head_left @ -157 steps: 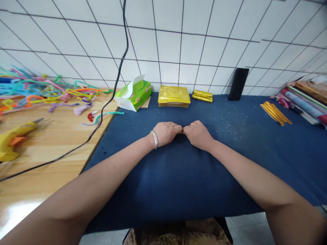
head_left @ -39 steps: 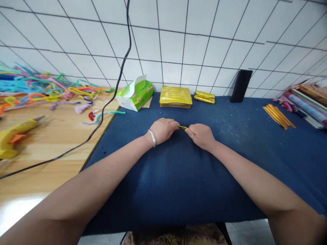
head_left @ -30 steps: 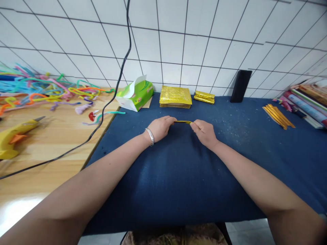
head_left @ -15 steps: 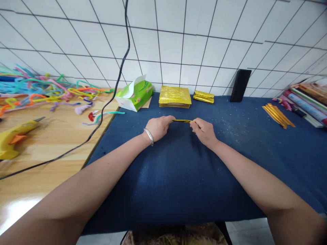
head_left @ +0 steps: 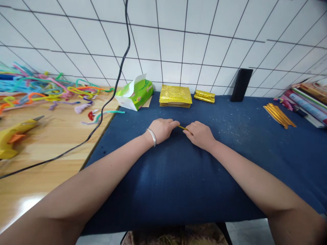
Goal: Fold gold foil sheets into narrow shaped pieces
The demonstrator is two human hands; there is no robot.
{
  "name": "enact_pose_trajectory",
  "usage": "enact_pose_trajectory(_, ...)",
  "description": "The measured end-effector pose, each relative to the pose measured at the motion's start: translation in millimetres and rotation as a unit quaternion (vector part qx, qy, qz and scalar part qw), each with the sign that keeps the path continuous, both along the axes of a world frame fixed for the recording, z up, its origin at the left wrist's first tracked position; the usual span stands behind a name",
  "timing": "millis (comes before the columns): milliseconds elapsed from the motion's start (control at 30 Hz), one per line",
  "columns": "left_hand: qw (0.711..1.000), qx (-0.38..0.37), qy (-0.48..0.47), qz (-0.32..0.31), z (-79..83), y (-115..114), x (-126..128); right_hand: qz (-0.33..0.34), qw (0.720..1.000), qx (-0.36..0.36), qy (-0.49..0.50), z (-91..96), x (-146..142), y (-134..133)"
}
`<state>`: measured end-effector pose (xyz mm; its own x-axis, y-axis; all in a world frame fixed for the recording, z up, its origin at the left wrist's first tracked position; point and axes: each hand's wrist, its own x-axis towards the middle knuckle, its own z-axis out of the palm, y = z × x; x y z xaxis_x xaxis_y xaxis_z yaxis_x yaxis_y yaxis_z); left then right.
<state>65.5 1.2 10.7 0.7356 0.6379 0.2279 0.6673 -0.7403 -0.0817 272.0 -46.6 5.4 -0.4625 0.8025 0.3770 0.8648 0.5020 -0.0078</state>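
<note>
A thin twisted strip of gold foil paper (head_left: 182, 127) spans the short gap between my two hands, low over the dark blue cloth (head_left: 176, 180). My left hand (head_left: 162, 131), with a silver bangle at its wrist, is closed on one end. The other end disappears into the closed fingers of my right hand (head_left: 200, 135). Most of the strip is hidden inside the hands. Beyond them lies a stack of gold foil paper sheets (head_left: 175, 95), and to its right are a few rolled gold foil pieces (head_left: 204, 96).
A green tissue pack (head_left: 139, 93) sits left of the stack. A black phone-like slab (head_left: 241, 85) leans on the tiled wall. Folded gold strips (head_left: 279, 115) and books (head_left: 310, 102) lie right. Leftward are a black cable (head_left: 102, 114), pipe cleaners (head_left: 51, 86) and a yellow glue gun (head_left: 15, 137).
My hands have come closer together and slightly nearer to me, so less of the gold strip shows. The strip now slants down toward my right hand.
</note>
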Motion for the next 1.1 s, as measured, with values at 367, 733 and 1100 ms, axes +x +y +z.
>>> enact_pose_trajectory(367,0.999,0.024,0.002,-0.048,1.8,-12,14,0.027,0.996,0.026,-0.081,2.5,-5,-1)
enact_pose_trajectory(733,0.998,0.052,0.004,-0.017,4.6,-1,5,0.000,0.998,0.004,-0.059,-2.9,-1,1)
enact_pose_trajectory(1100,1.000,0.025,0.011,0.010,2.4,0,5,-0.033,0.997,-0.029,-0.068,0.9,-2,-3)
